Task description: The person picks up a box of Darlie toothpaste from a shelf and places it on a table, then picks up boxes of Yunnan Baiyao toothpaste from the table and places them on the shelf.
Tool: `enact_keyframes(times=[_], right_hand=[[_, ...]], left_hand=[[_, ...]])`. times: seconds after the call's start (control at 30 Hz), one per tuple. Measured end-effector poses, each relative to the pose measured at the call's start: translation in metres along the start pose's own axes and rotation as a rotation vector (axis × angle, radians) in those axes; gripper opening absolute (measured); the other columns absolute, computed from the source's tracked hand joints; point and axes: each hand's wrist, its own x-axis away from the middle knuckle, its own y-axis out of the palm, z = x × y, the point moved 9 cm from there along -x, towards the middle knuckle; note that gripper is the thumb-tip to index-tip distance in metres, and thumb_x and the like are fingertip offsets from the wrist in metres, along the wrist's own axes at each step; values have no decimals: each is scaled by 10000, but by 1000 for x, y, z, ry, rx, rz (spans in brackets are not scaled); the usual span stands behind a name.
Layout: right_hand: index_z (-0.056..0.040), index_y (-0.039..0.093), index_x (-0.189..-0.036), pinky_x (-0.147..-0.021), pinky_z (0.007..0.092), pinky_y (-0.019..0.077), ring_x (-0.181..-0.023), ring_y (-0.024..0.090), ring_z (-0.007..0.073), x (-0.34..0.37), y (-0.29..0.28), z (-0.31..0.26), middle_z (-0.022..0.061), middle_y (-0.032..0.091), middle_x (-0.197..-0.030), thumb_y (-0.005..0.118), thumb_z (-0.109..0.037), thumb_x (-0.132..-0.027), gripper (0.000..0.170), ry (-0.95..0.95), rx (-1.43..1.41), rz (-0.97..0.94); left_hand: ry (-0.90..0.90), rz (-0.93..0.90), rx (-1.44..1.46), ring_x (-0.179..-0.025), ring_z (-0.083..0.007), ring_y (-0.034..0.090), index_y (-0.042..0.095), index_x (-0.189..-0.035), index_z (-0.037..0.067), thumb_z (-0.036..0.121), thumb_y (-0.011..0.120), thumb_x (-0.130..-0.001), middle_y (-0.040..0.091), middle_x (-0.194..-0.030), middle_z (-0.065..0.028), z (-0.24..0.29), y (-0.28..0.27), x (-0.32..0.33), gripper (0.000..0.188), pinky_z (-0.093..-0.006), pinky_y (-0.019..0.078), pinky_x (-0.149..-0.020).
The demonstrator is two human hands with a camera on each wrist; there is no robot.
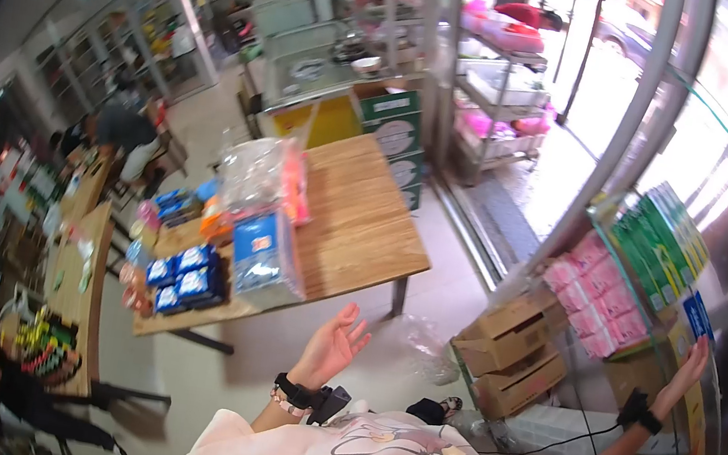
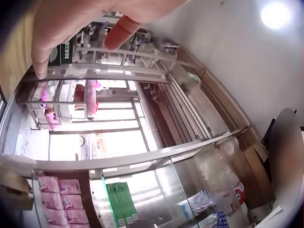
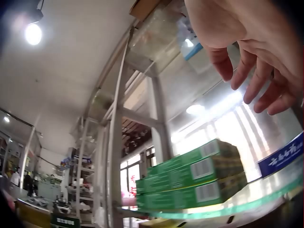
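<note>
My left hand (image 1: 332, 345) is held out in front of my body, palm up with fingers spread, and holds nothing. Past it on the wooden table (image 1: 365, 218) lie a clear plastic bag with a blue pack (image 1: 262, 250) and several dark blue packs (image 1: 185, 278). My right hand (image 1: 686, 375) reaches to the glass shelf on the right, its fingertips close to a blue box (image 1: 698, 315). In the right wrist view the fingers (image 3: 256, 85) hang loosely bent above the blue box (image 3: 282, 156), with nothing in them. Green boxes (image 3: 190, 178) lie stacked beside it.
Pink packs (image 1: 595, 290) fill the shelf next to the green boxes (image 1: 657, 248). Cardboard boxes (image 1: 510, 353) stand below, near a clear plastic bag (image 1: 430, 350) on the floor. A wire rack (image 1: 500, 107) stands by the doorway. Another long table (image 1: 79, 279) is at the left.
</note>
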Motion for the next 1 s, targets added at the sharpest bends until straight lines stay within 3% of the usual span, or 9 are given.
enact_keyframes(times=[0.07,0.17,0.23,0.33,0.43,0.57,0.67,0.83,1.0], right_hand=[[-72,544,-1199,-900,258,339,-1068,481,108,55,58,-7,2,546,-1190,499,-231,-922,322,84,89,-111],[-61,545,-1194,-809,240,366,-1010,492,106,138,161,7,36,562,-1148,503,-216,-910,327,66,38,-417],[-34,545,-1176,-801,229,384,-1018,502,122,202,224,12,60,561,-1116,514,-125,-865,326,220,69,-647],[-5,554,-1130,-754,196,386,-994,516,120,298,308,-30,66,566,-1078,418,69,-739,420,175,-169,-841],[6,567,-1101,-682,172,364,-918,526,100,385,368,-72,88,583,-1035,413,82,-726,413,209,-189,-1074],[8,570,-1095,-633,168,349,-831,513,73,485,422,-122,83,592,-1000,426,94,-721,410,213,-292,-1314],[4,581,-1063,-572,155,325,-644,398,14,548,444,-155,51,597,-993,466,108,-715,381,262,-384,-1455],[-2,593,-1040,-580,157,338,-622,375,13,621,466,-189,33,601,-989,477,93,-718,354,294,-380,-1629],[-23,596,-1037,-638,174,390,-695,475,41,678,491,-218,42,607,-980,489,69,-708,359,165,-451,-1783]], left_hand=[[65,63,-2,-1341,-234,238,180,-1428,54,120,461,-864,113,-1510,-35,19,-30,27,634,-389,312,-1046],[164,117,41,-1324,-243,274,197,-1421,46,142,431,-877,165,-1497,-58,43,-76,68,600,-393,310,-1044],[244,161,94,-1291,-245,326,243,-1403,37,163,427,-879,243,-1467,-68,57,-105,96,569,-390,315,-1037],[336,199,124,-1261,-225,365,274,-1393,39,177,432,-902,291,-1440,-77,70,-144,141,534,-364,342,-1008],[420,269,193,-1229,-211,394,347,-1355,45,182,439,-895,368,-1389,-70,73,-182,191,489,-350,338,-999],[545,411,297,-1200,-203,413,398,-1317,54,190,435,-895,422,-1336,-71,68,-235,250,444,-344,333,-998],[631,473,380,-1194,-213,419,442,-1273,71,170,476,-855,451,-1306,-67,62,-260,283,431,-348,354,-982],[759,526,489,-1184,-217,424,413,-1295,49,165,438,-883,446,-1294,-96,52,-277,321,429,-348,349,-985],[874,595,619,-1173,-223,434,423,-1268,41,150,447,-869,457,-1265,-102,41,-289,353,415,-354,359,-978]])
